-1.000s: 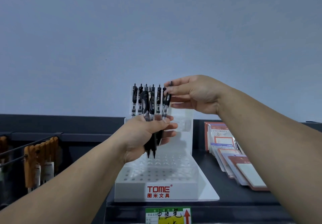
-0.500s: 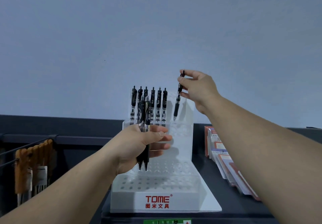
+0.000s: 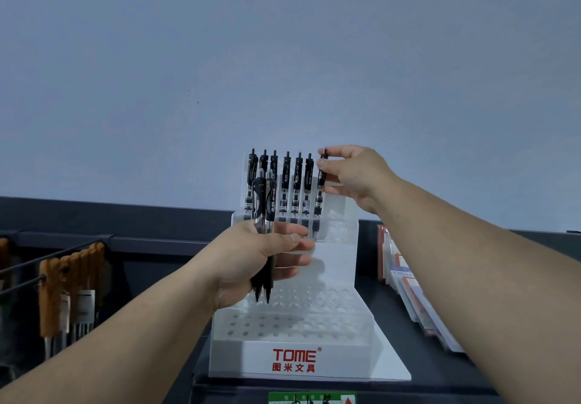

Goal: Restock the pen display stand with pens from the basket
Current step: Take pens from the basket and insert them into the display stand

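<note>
Hanging from dark wire hooks at the far left is a bunch of brown tagged items (image 3: 70, 281), blurred and hard to name. Next to them the left forearm rises from the bottom corner, and the left hand (image 3: 248, 259) is curled round two black pens (image 3: 264, 215). It grips them side by side and upright, clips up and tips pointing down over the lower holes. These two pens are in front of the left part of the white pen display stand (image 3: 345, 359), and they partly cover what stands behind them.

The stand sits on a dark shelf (image 3: 440, 381). It is stepped, with rows of round holes on its lower tiers, and its front face carries a red TOME logo (image 3: 294, 355) with Chinese characters beneath. A green and yellow shelf label (image 3: 311, 399) peeks up at the bottom edge below it.

On the top tier a row of six black pens (image 3: 297, 183) stands upright, evenly spaced and close together. Just right of the last one, a seventh pen (image 3: 320, 197) stands in line with the row. The right hand (image 3: 355, 177) pinches this pen near its upper end between thumb and fingertips. Its lower end reaches the top tier, but I cannot tell whether it is seated in a hole. The holes to its right on that tier hold nothing.

Farther right, a stack of notebooks (image 3: 408, 293) with white and reddish covers leans on the shelf, near the stand but apart from it and partly hidden by the right forearm
</note>
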